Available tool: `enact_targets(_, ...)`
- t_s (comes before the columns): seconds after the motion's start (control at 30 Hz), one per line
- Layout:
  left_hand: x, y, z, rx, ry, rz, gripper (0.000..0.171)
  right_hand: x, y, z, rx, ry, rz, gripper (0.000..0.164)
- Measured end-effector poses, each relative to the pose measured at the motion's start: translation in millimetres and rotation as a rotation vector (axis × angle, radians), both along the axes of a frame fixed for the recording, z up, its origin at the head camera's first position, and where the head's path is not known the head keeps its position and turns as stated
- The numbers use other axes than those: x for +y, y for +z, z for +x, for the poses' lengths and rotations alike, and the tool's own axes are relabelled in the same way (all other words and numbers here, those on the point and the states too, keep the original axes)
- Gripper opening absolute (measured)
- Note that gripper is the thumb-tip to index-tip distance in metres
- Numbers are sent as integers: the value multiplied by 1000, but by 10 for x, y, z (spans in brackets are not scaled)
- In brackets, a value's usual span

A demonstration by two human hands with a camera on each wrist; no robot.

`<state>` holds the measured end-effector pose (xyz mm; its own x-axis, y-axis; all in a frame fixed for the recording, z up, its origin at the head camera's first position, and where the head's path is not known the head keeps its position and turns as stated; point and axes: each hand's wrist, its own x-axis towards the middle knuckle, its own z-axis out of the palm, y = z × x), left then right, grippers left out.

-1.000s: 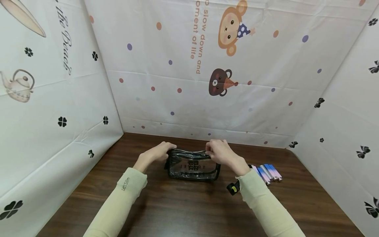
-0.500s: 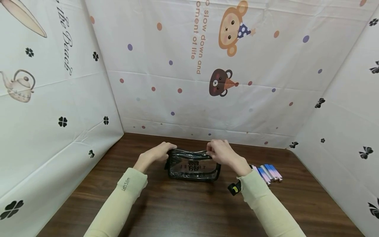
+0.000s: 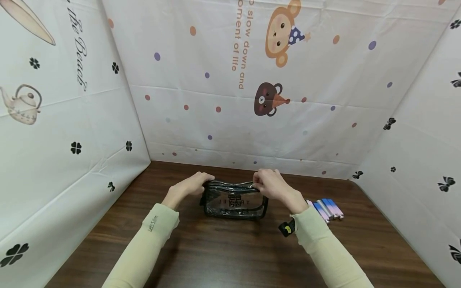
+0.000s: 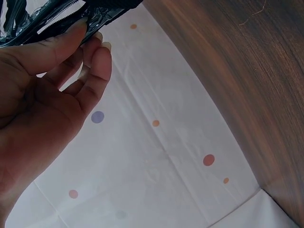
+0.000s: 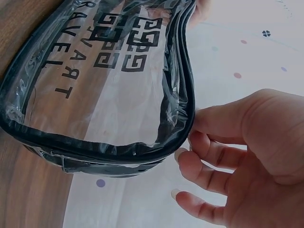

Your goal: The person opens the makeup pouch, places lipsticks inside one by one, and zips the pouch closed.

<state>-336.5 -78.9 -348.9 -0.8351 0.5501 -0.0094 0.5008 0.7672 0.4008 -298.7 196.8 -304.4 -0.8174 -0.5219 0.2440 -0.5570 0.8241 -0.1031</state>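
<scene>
A clear plastic zip pouch (image 3: 235, 202) with black edging, a black square logo and "TRAVEL" lettering stands upright on the table. My left hand (image 3: 190, 188) pinches its top left corner between thumb and fingers; the left wrist view shows zipper teeth (image 4: 59, 15) close to the thumb. At the top right, the thumb and forefinger of my right hand (image 3: 275, 188) pinch the zippered top edge. Seen from the right wrist, the other fingers are loosely bent, and exactly what lies between thumb and forefinger is hidden. No contents show through the clear wall.
Several pink-and-blue and silver cylinders, perhaps batteries (image 3: 331, 208), lie right of the pouch, partly behind the right sleeve (image 3: 317, 236). A black strap with a yellow mark (image 3: 287, 229) shows at the right wrist. Printed white sheets (image 3: 216, 132) enclose the brown wooden table (image 3: 216, 256).
My right hand has slid slightly to the right along the pouch's top edge. The left hand and the pouch stay where they were.
</scene>
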Motion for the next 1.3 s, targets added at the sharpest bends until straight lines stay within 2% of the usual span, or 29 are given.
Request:
enact_targets(0.47, -21, 6, 27, -26, 14, 4, 56, 59, -44, -26, 20, 16, -20, 10)
enact_targets(0.7, -61, 3, 15, -9, 13, -1, 56, 105, -39, -27, 23, -6, -19, 12)
enact_targets(1.03, -69, 27, 10, 10, -6, -10, 55, 133, -27, -52, 46, 1, -51, 11)
enact_targets(1.3, -69, 30, 16, 7, 0, -18, 57, 157, 2, -28, 27, 18, -75, 12)
